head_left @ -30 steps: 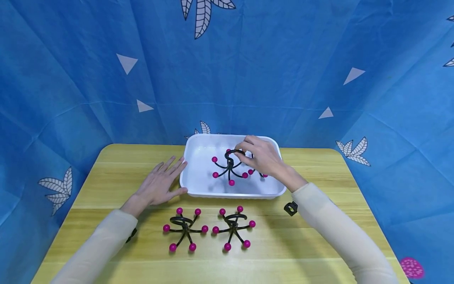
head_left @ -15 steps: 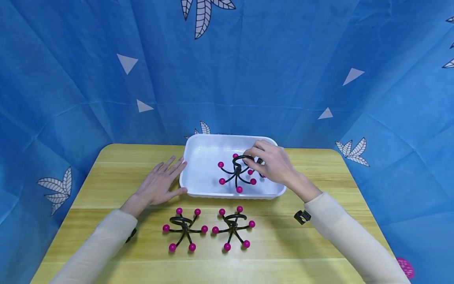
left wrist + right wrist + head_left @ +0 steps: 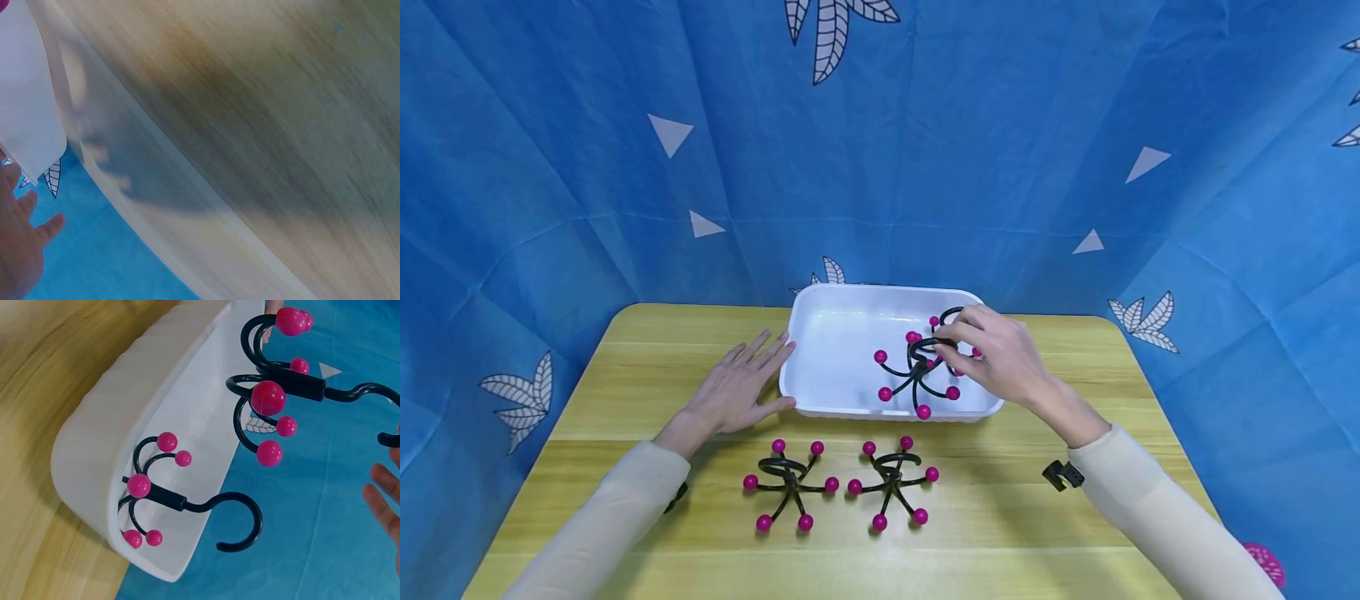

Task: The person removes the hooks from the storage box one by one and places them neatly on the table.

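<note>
In the head view my right hand [image 3: 1003, 358] pinches the curved hook of a black multi-arm hook hanger [image 3: 919, 372] with pink ball tips. This hanger [image 3: 300, 384] hangs upright over the right part of the white tray [image 3: 823, 358], its balls pointing outward. A second such hanger [image 3: 167, 497] stands inside the tray at the right end, partly hidden behind the hand in the head view. My left hand [image 3: 741, 387] lies with fingers spread, fingertips at the tray's left edge. In the left wrist view only part of that hand [image 3: 22, 244] shows, near the tray's white wall [image 3: 25, 87].
Two more hangers, one on the left [image 3: 793, 481] and one on the right [image 3: 892, 475], stand on the wooden table [image 3: 1000, 517] in front of the tray. A blue patterned cloth [image 3: 880, 150] hangs behind the table. A small black device [image 3: 1063, 475] sits at the right sleeve.
My right hand has moved right and slightly toward the front with the hanger. The second hanger in the tray shows more now. My left hand has stayed at the tray's edge.
</note>
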Demonstrator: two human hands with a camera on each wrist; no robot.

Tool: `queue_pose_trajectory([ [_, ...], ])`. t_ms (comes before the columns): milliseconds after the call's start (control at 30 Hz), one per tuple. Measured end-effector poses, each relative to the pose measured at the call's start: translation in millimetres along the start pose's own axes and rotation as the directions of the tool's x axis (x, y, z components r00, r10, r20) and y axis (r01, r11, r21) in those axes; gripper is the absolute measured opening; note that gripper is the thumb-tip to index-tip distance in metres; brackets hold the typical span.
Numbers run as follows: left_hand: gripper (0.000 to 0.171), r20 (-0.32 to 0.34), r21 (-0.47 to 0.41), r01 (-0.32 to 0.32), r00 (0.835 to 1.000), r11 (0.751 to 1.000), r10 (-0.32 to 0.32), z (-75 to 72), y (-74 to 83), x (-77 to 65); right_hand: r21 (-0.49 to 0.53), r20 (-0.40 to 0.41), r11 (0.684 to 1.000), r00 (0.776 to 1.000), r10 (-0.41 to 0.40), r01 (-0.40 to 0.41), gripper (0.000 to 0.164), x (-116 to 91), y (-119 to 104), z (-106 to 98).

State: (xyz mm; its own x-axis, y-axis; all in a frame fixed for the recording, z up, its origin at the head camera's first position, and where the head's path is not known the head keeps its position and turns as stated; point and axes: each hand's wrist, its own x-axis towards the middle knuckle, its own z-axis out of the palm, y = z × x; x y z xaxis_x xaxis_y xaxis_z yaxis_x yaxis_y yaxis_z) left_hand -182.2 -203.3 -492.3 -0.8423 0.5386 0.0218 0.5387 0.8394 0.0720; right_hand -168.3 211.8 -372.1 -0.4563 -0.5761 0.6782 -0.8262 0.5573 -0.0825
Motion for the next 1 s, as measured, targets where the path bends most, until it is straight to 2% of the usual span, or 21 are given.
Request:
queue_pose_trajectory([
  [133,0.096,0.001,0.0,-0.001,1.0,1.0,0.001,-0.1,0.5,-0.4,-0.001,-0.019,1.0,1.0,-0.013,0.013,0.014,-7,-1,-6],
  [267,0.096,0.001,-0.001,0.0,1.0,1.0,0.0,-0.6,1.0,-0.1,-0.001,-0.042,1.0,0.999,-0.027,0.027,0.035,-14,-4,-12],
  [367,0.096,-0.001,-0.002,0.0,1.0,1.0,0.0,-0.4,0.8,0.1,-0.009,-0.05,1.0,0.999,-0.022,0.022,0.045,-19,-8,-17],
  [633,0.096,-0.003,-0.002,0.004,1.0,1.0,-0.004,-0.7,0.3,-0.2,-0.027,-0.07,1.0,0.998,-0.01,0.008,0.046,-37,-14,-31],
  [1000,0.095,-0.011,0.008,0.001,1.0,1.0,-0.001,0.8,0.0,0.8,-0.046,-0.057,0.998,0.998,0.028,-0.03,0.043,-66,-23,-49],
])
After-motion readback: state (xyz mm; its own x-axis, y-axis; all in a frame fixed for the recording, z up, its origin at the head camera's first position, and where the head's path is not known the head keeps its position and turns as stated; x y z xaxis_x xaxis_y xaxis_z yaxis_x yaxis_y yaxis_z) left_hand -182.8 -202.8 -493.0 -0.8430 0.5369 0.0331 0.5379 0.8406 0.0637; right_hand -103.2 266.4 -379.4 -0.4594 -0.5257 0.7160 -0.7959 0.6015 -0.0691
